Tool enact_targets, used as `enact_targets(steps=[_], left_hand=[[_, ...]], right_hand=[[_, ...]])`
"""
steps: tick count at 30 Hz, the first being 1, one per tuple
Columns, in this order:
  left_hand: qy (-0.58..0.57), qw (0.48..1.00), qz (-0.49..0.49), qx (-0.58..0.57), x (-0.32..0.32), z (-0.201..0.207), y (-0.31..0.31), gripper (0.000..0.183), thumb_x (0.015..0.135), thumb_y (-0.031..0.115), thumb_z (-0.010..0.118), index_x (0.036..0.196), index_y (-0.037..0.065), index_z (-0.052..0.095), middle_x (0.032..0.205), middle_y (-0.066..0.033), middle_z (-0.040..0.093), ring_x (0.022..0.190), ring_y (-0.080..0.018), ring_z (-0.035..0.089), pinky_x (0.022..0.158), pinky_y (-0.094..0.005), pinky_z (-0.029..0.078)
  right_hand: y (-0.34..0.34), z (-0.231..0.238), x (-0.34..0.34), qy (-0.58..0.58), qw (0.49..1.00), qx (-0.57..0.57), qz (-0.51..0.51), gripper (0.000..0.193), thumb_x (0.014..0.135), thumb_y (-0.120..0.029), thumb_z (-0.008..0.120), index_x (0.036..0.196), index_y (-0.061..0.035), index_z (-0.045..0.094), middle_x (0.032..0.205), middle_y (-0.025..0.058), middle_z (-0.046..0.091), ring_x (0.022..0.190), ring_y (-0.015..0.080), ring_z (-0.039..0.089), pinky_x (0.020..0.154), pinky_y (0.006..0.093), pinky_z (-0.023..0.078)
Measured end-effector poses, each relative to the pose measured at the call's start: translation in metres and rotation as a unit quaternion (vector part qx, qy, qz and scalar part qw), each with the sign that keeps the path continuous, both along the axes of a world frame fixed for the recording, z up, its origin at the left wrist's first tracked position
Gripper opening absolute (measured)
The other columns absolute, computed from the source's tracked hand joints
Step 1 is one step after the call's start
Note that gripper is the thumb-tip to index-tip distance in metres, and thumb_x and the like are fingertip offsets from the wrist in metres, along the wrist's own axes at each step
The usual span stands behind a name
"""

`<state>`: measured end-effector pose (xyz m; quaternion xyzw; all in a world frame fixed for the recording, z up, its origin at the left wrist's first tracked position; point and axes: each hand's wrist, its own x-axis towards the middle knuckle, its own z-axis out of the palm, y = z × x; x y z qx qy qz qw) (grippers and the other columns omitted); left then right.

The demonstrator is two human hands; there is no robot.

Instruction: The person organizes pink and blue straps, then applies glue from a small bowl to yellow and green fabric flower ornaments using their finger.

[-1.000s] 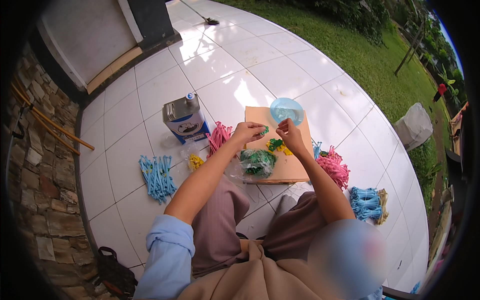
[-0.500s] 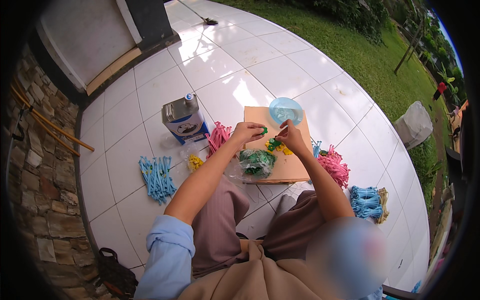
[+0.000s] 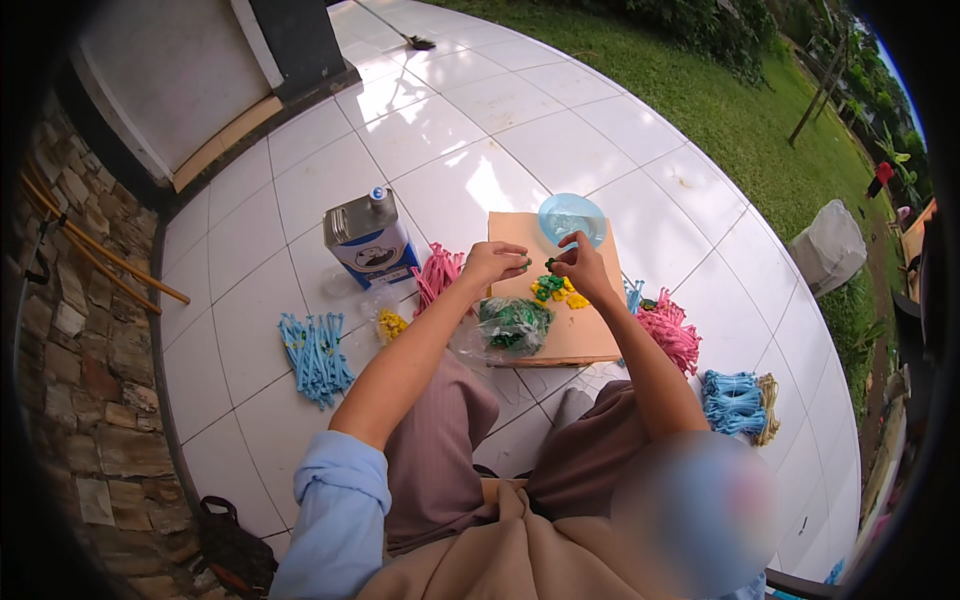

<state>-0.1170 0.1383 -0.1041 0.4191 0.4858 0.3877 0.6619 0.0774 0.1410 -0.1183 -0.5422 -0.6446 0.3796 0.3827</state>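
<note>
Over a cardboard box top [image 3: 508, 228], my left hand [image 3: 492, 263] pinches a small green piece, mostly hidden by the fingertips. My right hand [image 3: 584, 268] is closed on another small green flower-shaped piece [image 3: 551, 264], just across from the left fingertips. Below the hands lies a small heap of green and yellow pieces [image 3: 546, 289], with yellow pieces [image 3: 576, 299] at its right. A clear plastic bag of green pieces [image 3: 514, 328] rests at the near left of the cardboard. Behind my right hand stands a light-blue bowl [image 3: 546, 222] with something clear in it.
Left of the cardboard are a blue-and-white metal can [image 3: 375, 250], a pink bundle [image 3: 436, 272], a bag of yellow pieces [image 3: 390, 325] and light-blue strands [image 3: 315, 358]. On the right lie another pink bundle [image 3: 668, 332], light-blue bundles [image 3: 732, 402] and a beige bundle [image 3: 768, 410].
My right hand has risen slightly from the small heap, with a green piece now showing at its fingertips. The left hand's green piece has turned and shows less.
</note>
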Motion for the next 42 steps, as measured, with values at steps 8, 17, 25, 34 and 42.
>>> enact_targets(steps=[8, 17, 25, 34, 42], left_hand=[[0.056, 0.998, -0.020, 0.032, 0.001, 0.000, 0.000, 0.028, 0.080, 0.007, 0.068, 0.105, -0.004, 0.060, 0.095, -0.0113, 0.064, 0.089, -0.0168, 0.064, 0.079, -0.0245, 0.054], [0.025, 0.997, -0.041, 0.055, -0.020, -0.006, -0.002, 0.022, 0.079, 0.006, 0.068, 0.097, -0.006, 0.061, 0.090, -0.0129, 0.065, 0.077, -0.0185, 0.066, 0.070, -0.0256, 0.057], [0.267, 0.906, -0.301, 0.134, -0.037, 0.026, -0.030, 0.053, 0.075, 0.037, 0.073, 0.108, 0.003, 0.050, 0.107, -0.0088, 0.054, 0.110, -0.0205, 0.050, 0.092, -0.0340, 0.043], [0.305, 0.910, -0.273, 0.062, -0.046, 0.014, -0.024, 0.033, 0.082, 0.016, 0.063, 0.108, 0.003, 0.046, 0.099, -0.0073, 0.056, 0.088, -0.0169, 0.057, 0.074, -0.0288, 0.051], [0.235, 0.931, -0.279, -0.018, -0.050, 0.044, -0.039, 0.033, 0.085, 0.023, 0.060, 0.108, 0.004, 0.045, 0.095, -0.0075, 0.052, 0.088, -0.0149, 0.055, 0.072, -0.0285, 0.049]], right_hand=[[-0.008, 0.015, -0.021, 0.220, 0.970, -0.080, 0.072, 0.038, 0.076, -0.008, 0.070, 0.106, -0.0017, 0.047, 0.079, 0.0131, 0.064, 0.073, 0.0189, 0.065, 0.065, 0.0284, 0.050], [-0.001, 0.001, -0.010, -0.002, 0.999, -0.039, 0.028, 0.032, 0.074, 0.002, 0.065, 0.100, -0.0008, 0.048, 0.075, 0.0125, 0.065, 0.070, 0.0169, 0.065, 0.063, 0.0274, 0.051], [-0.007, 0.011, -0.012, -0.152, 0.973, 0.172, 0.040, 0.026, 0.074, 0.002, 0.061, 0.097, -0.0002, 0.049, 0.074, 0.0127, 0.065, 0.073, 0.0210, 0.064, 0.064, 0.0284, 0.050], [-0.070, 0.082, -0.047, -0.052, 0.931, -0.032, 0.361, 0.023, 0.083, -0.003, 0.056, 0.101, -0.0033, 0.043, 0.080, 0.0096, 0.067, 0.072, 0.0179, 0.062, 0.069, 0.0293, 0.048], [-0.064, 0.036, -0.050, -0.240, 0.907, 0.243, 0.247, 0.030, 0.074, -0.005, 0.060, 0.098, -0.0010, 0.042, 0.075, 0.0152, 0.058, 0.079, 0.0322, 0.057, 0.074, 0.0400, 0.046]])
